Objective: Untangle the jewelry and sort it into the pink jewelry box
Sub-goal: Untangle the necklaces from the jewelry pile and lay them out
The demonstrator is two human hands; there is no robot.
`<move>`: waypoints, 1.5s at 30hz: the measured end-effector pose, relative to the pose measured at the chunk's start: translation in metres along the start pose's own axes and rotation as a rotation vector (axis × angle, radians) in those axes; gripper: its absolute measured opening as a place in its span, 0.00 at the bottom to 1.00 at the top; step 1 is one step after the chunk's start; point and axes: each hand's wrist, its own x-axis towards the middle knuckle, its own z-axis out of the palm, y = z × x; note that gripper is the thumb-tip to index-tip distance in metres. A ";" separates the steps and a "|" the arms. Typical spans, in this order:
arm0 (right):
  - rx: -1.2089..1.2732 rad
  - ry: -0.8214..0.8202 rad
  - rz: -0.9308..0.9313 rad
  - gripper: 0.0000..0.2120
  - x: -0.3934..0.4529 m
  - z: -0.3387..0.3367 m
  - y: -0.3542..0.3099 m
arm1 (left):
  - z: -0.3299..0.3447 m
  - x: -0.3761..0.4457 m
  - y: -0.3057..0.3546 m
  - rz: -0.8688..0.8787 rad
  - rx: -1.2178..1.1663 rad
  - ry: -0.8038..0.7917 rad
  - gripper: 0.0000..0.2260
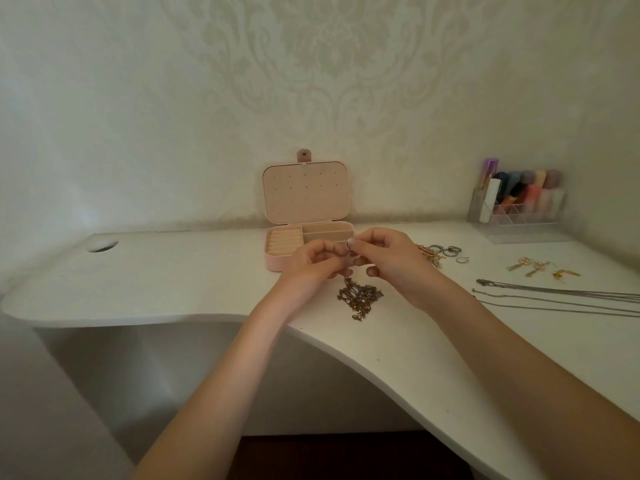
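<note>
The pink jewelry box (277, 261) stands open at the back of the white desk, its lid upright against the wall. Just in front of it, my left hand (317, 263) and my right hand (384, 258) meet and pinch a small ring-like piece (348, 246) between their fingertips. A tangled clump of dark and gold chains (360, 296) lies on the desk below my hands, and a strand seems to rise from it toward my fingers. Whether the pinched piece belongs to the clump I cannot tell.
Several rings (446, 251) and gold earrings (536, 267) lie to the right. Thin silver chains (561, 297) stretch toward the right edge. A clear organiser with coloured tubes (519, 202) stands at the back right. The desk has a cable hole (103, 244) at left and a curved front edge.
</note>
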 end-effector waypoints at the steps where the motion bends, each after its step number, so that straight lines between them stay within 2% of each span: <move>1: 0.021 0.006 0.005 0.02 0.001 0.000 0.000 | 0.000 0.000 0.000 -0.002 0.017 -0.005 0.08; 7: 0.099 0.037 0.021 0.02 0.001 -0.003 -0.002 | 0.001 0.000 -0.001 -0.011 0.099 -0.030 0.11; 14: 0.124 0.037 -0.005 0.04 -0.001 -0.001 -0.005 | -0.002 0.001 -0.005 0.019 0.134 -0.071 0.04; 24: 0.188 0.330 -0.204 0.03 0.004 -0.007 -0.009 | 0.002 -0.003 0.005 0.020 0.091 -0.082 0.11; 33: 0.306 0.544 -0.239 0.05 0.007 -0.018 -0.012 | 0.000 -0.005 0.001 0.051 0.098 -0.079 0.04; 36: 0.293 0.606 -0.262 0.04 0.005 -0.023 -0.013 | 0.001 -0.004 0.000 0.068 0.136 -0.031 0.05; 42: 0.219 0.637 -0.388 0.09 0.003 -0.018 -0.011 | 0.002 0.000 -0.005 0.160 0.159 0.199 0.07; 45: 0.213 0.683 -0.391 0.09 0.001 -0.019 -0.012 | 0.003 -0.002 -0.008 0.224 0.312 0.240 0.05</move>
